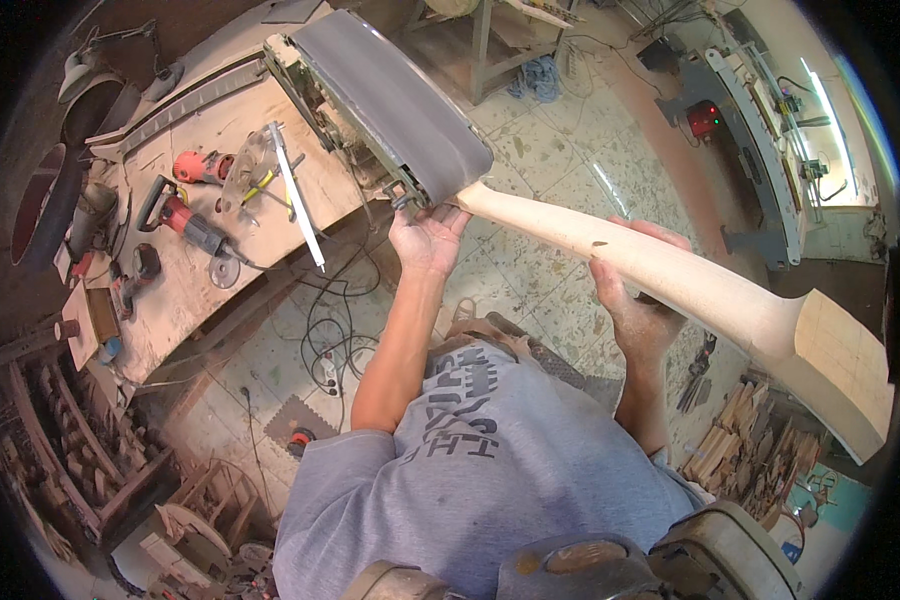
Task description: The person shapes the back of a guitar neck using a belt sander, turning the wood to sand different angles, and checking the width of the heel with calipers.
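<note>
A long pale wooden furniture leg (pixel 660 268), tapered at one end and blocky at the other, slants across the view from the centre to the right. Its narrow end touches or lies just against the front of a belt sander's dark belt (pixel 395 95). My left hand (pixel 428 240), palm turned up, supports that narrow end from below; its fingertips are partly hidden under the wood and the belt. Farther along, my right hand (pixel 638 305) grips the leg's middle, thumb on the near side and fingers over the far side. The thick block end juts out beyond it.
Left of the sander, a wooden workbench (pixel 180 320) carries a red angle grinder (pixel 185 222), another red power tool (pixel 202 167) and a white-edged caliper-like tool (pixel 297 195). Cables (pixel 335 330) coil on the floor. Wood offcuts (pixel 755 440) are heaped at the lower right.
</note>
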A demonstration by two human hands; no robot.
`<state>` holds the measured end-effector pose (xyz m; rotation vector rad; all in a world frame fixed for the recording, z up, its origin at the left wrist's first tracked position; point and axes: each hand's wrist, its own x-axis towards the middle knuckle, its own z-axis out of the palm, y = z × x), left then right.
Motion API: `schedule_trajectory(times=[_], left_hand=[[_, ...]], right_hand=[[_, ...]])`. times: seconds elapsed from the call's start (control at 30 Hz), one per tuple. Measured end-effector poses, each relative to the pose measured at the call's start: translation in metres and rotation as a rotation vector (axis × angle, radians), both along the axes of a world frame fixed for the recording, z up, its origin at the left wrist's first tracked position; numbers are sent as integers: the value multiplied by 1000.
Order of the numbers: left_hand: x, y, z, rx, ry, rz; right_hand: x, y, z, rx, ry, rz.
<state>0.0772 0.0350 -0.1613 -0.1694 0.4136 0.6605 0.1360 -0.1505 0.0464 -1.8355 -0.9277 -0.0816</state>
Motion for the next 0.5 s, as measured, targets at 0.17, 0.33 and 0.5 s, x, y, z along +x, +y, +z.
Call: schedule_trajectory(times=[0.17, 0.33, 0.5], left_hand=[[0, 0, -5, 13, -30, -4], [2, 0, -2, -75, -12, -4], [0, 0, 4, -37, -35, 3]], right_hand=[[-1, 6, 1, 46, 70, -14], [3, 8, 0, 12, 20, -50], [6, 5, 4, -62, -17, -22]])
